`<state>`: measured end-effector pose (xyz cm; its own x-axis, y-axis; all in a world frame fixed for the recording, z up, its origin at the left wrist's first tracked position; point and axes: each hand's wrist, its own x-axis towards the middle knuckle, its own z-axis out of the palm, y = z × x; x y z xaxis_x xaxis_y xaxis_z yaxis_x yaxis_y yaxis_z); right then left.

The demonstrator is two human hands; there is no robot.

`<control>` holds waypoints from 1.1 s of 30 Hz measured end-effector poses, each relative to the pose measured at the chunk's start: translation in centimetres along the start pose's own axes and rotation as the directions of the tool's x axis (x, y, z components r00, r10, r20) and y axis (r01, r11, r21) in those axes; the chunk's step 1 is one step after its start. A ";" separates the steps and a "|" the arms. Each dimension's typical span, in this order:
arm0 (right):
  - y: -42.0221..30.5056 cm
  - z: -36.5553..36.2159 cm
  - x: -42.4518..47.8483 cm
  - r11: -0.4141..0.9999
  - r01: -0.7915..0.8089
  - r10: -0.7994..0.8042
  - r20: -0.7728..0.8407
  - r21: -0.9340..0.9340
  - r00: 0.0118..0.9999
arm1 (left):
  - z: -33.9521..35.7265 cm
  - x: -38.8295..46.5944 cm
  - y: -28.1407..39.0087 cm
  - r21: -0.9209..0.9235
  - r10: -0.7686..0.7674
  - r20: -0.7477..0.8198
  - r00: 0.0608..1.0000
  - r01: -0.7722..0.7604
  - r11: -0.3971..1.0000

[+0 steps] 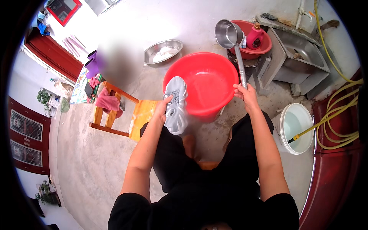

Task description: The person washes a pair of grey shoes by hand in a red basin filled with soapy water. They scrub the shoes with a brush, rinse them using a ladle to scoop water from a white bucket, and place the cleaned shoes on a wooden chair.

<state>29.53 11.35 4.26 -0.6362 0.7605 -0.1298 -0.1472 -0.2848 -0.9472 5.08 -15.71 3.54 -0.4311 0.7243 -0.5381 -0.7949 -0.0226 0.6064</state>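
Note:
My left hand (164, 108) grips a grey lace-up sneaker (176, 100) by its side, the thumb near the laces. The shoe overlaps the left rim of a large red plastic basin (208, 83) that stands on the floor before my knees. In my right hand (246, 96) is the handle of a stainless steel water ladle (229, 34). Its bowl is raised past the basin's far right side, its opening tilted so that I see inside; no water shows in it. The basin's visible floor is bare red plastic.
Behind the basin lies a metal bowl (164, 53). A smaller red basin (266, 46) holds a pink detergent bottle (255, 36), next to a metal sink (302, 50). At right, a white bucket (297, 126) of water takes a yellow hose (319, 123). A wooden chair (143, 115) stands left.

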 end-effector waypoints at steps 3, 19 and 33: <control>-2.3 -1.4 -1.5 0.985 -0.053 0.044 0.057 0.162 0.997 | -0.5 0.4 0.2 0.121 0.119 -0.061 0.991 -0.111 0.986; -6.7 -20.8 -19.7 0.949 -0.284 0.157 -0.570 -0.140 0.806 | 5.3 7.1 5.2 0.058 0.027 0.262 0.965 -0.044 0.997; -3.9 -29.9 -20.2 0.107 -0.759 0.112 -0.751 -0.642 0.651 | 3.8 16.4 -2.4 0.527 0.162 -0.078 0.984 -0.097 0.844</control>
<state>65.62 14.52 1.84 0.1378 0.9011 -0.4111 0.9534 -0.2332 -0.1915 1.52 -1.17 -4.54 -0.5859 0.6551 -0.4770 -0.4045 0.2737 0.8727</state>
